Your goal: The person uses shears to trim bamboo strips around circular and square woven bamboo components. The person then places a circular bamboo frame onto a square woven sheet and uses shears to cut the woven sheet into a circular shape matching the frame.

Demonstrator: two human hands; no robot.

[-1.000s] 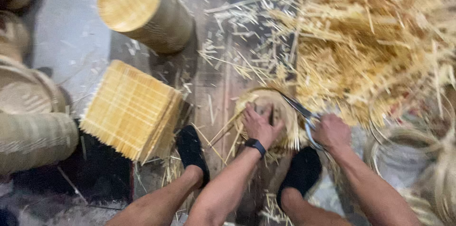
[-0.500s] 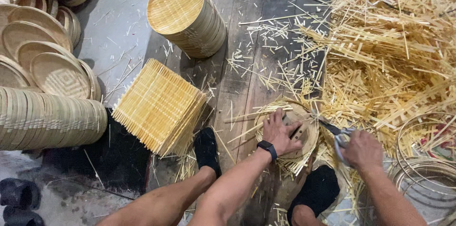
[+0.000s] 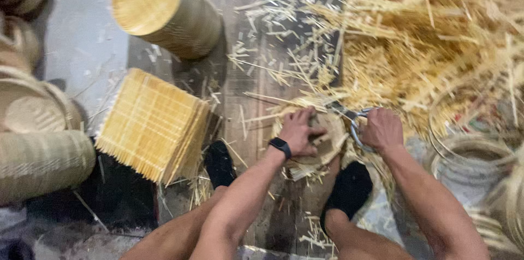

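My left hand [image 3: 301, 131], with a dark band on its wrist, presses down on a small round woven bamboo basket [image 3: 327, 142] that sits on the wooden floor between my two feet in black socks. My right hand [image 3: 382, 129] grips the metal handles of a pair of scissors [image 3: 352, 118]. Their blades point left along the basket's far rim, among loose strips that stick out from the weave.
A big heap of bamboo strips [image 3: 431, 41] fills the upper right. A square stack of woven mats [image 3: 153, 123] lies left of my feet, a tall stack of round baskets [image 3: 164, 9] behind it. More basket stacks [image 3: 38, 151] at far left, bamboo hoops [image 3: 469, 156] at right.
The view has shifted a little. My left hand has turned on the basket, and my right hand with the scissors has come closer to the basket's rim.
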